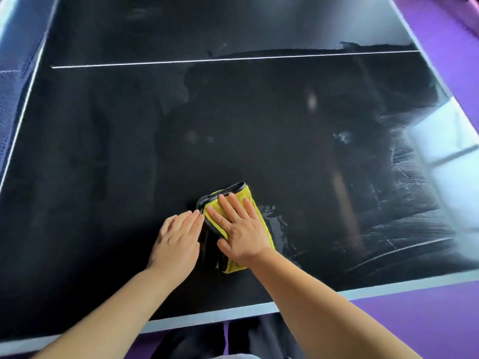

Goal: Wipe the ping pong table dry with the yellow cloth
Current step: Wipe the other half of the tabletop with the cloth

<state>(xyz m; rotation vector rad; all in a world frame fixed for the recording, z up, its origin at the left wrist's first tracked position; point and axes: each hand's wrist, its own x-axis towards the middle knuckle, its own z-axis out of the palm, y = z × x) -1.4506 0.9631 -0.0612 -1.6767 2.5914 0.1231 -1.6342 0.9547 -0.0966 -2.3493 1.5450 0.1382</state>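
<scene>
yellow cloth (247,195) on black table (103,151).

Your yellow cloth (248,192), folded and dark-edged, lies flat on the black bench (103,151) near its front edge. Wet streaks gleam right of it.

- You're in an indoor table-tennis room: a dark ping pong table (103,151) fills your view.
- Its white centre line (233,59), pale edge band (207,313) and mesh net (15,86) show it.
- A purple floor (414,320) surrounds it.
- A window reflection (440,151) shines on the tabletop at your right.
</scene>
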